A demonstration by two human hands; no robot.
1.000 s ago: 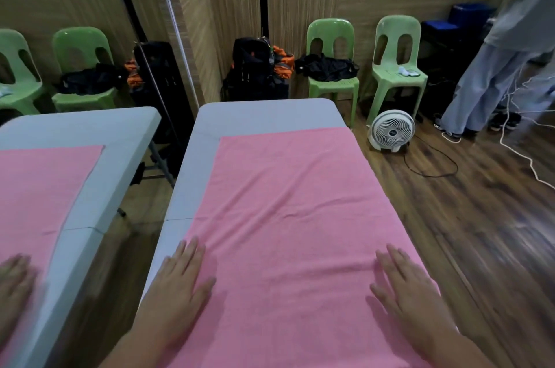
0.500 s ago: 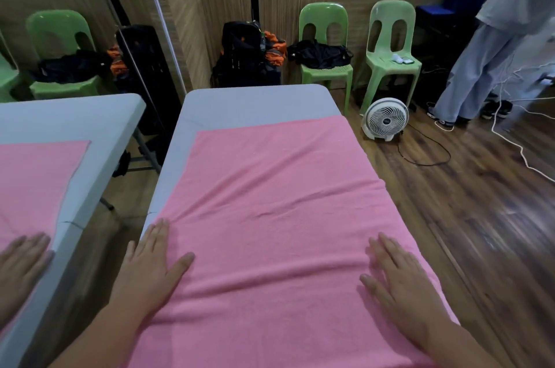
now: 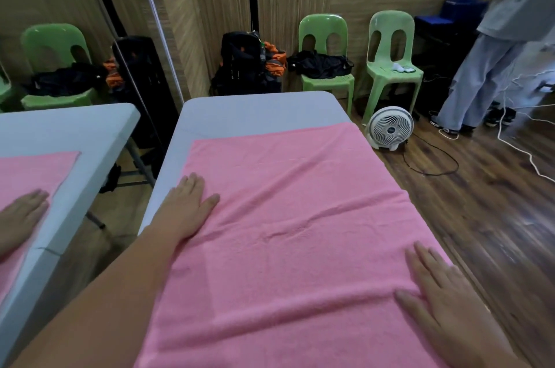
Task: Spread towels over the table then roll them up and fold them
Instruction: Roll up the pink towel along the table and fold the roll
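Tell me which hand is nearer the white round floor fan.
Right. The right hand lies flat on the pink towel's fan-side edge; the left hand presses the opposite edge, farther from the fan.

The room was dim and evenly lit; my arms cast soft shadows on the towel (image 3: 294, 217). Edges bowed with wide-angle distortion, and the floor (image 3: 495, 217) blurred.

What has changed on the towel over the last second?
The left hand has slid forward along the pink towel's left edge, arm now stretched out. The right hand stays flat near the right edge. Both palms remain open, gripping nothing; the towel still lies spread on the table, slightly wrinkled.
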